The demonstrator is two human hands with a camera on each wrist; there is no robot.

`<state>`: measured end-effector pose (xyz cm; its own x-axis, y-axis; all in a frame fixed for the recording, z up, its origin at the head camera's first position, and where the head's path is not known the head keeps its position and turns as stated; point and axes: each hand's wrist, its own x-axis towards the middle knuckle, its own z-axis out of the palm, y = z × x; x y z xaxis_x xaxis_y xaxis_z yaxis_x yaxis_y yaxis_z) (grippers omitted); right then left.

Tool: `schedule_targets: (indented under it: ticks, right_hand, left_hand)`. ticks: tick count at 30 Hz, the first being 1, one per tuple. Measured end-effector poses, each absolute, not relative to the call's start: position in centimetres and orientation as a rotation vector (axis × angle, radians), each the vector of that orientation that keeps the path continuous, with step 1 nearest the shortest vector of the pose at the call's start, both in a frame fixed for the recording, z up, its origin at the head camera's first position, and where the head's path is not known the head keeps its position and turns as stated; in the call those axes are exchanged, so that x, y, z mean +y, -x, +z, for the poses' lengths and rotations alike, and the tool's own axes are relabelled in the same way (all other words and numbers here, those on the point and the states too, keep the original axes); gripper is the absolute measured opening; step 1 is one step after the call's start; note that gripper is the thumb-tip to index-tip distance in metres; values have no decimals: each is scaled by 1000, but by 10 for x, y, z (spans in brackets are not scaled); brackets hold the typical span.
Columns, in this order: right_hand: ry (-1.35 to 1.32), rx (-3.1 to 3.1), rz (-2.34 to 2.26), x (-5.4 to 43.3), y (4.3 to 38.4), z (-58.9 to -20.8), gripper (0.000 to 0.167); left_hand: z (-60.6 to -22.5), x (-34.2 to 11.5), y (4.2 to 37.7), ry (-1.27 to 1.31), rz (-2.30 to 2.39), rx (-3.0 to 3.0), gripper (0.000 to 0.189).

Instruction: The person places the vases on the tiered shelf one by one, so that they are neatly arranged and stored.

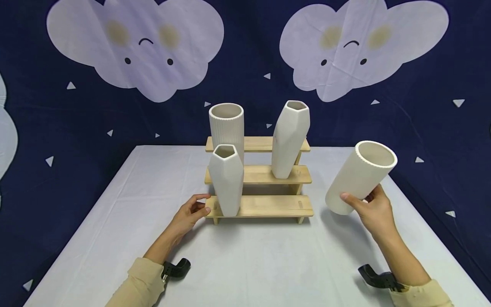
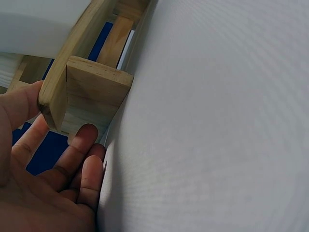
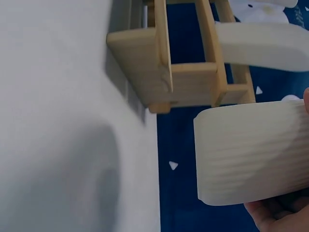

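At the left end of the lowest step of a three-step wooden stand (image 1: 274, 205), my left hand (image 1: 192, 212) pinches the board between thumb and index finger, its other fingers under the end. My right hand (image 1: 374, 209) grips a white ribbed cylindrical vase (image 1: 358, 179) low on its side, tilted, its mouth leaning right, to the right of the stand. One white faceted vase (image 1: 227, 183) stands on the lowest step at the left. Another faceted vase (image 1: 289, 140) stands on the middle step at the right. A second ribbed vase (image 1: 232, 128) stands behind the front one, its base hidden.
A white cloth covers the table (image 1: 261, 264) beneath the stand. Behind it hangs a dark blue curtain (image 1: 253, 94) printed with clouds and small triangles. Black wrist mounts (image 1: 177, 268) stick out from both cuffs.
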<state>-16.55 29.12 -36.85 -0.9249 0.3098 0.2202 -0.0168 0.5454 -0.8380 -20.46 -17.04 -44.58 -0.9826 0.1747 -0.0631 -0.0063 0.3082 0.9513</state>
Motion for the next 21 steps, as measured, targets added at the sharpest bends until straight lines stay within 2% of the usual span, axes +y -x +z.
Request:
schedule_targets:
  ticks: [6, 21]
  right_hand:
    - [145, -2434, 1351, 281, 164, -366, 70]
    - [22, -2467, 1431, 255, 163, -368, 73]
  left_hand:
    - [-447, -171, 205, -158, 1759, 2410, 46]
    - [-446, -169, 205, -148, 1773, 2406, 46]
